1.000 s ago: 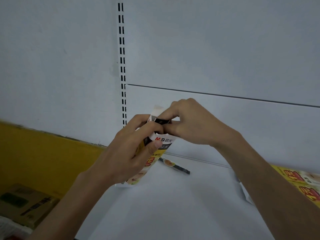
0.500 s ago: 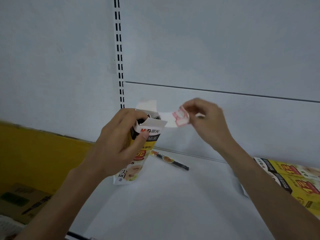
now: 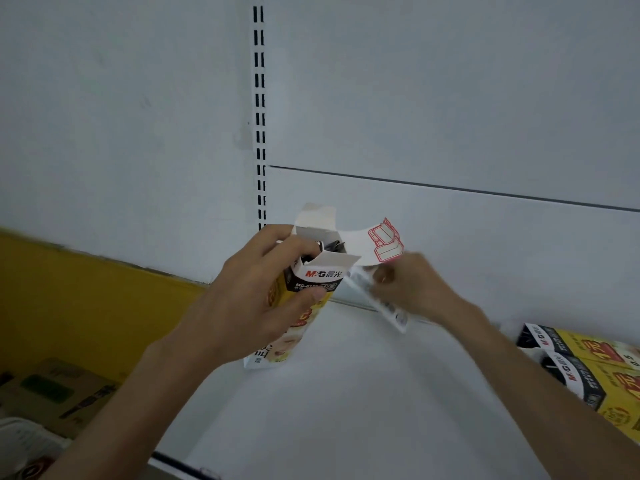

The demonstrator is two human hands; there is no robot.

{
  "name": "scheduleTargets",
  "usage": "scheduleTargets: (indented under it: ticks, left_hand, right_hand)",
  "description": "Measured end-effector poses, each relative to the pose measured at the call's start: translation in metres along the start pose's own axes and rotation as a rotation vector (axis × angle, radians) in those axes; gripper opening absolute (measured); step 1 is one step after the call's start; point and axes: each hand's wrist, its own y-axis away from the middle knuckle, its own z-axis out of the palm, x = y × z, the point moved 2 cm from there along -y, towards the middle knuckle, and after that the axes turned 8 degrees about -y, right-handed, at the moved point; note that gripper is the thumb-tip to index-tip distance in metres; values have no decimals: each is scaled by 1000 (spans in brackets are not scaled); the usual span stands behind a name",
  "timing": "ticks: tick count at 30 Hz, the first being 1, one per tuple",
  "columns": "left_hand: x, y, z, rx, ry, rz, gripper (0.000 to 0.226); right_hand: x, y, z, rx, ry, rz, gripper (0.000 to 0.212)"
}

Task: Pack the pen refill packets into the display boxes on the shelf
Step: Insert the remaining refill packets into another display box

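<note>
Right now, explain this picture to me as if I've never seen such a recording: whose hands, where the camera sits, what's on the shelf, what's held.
There is no machine here. A person wears one camera on the head, looking forward and down at two bare hands. The left hand has its grip around an upright yellow and black display box with its top flaps open and something dark inside. The right hand holds a thin white packet, blurred, beside the box. The box's bottom appears to rest on the white shelf. More boxes like it lie at the right edge. A brown carton sits lower left, off the shelf.
</note>
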Motion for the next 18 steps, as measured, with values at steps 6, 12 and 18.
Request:
scheduleTargets:
  ticks: [6, 12, 18]
  left_hand:
    - [2, 0, 1, -9, 0, 26, 31]
    - [5, -3, 6, -23, 30, 53, 33]
    - [2, -2, 8, -25, 29, 53, 34]
  right_hand:
    - [-63, 15, -84, 494, -1002, -362, 37]
    - [-97, 27, -74, 294, -1121, -502, 27]
    - [-90, 22, -52, 214, -959, -475, 22]
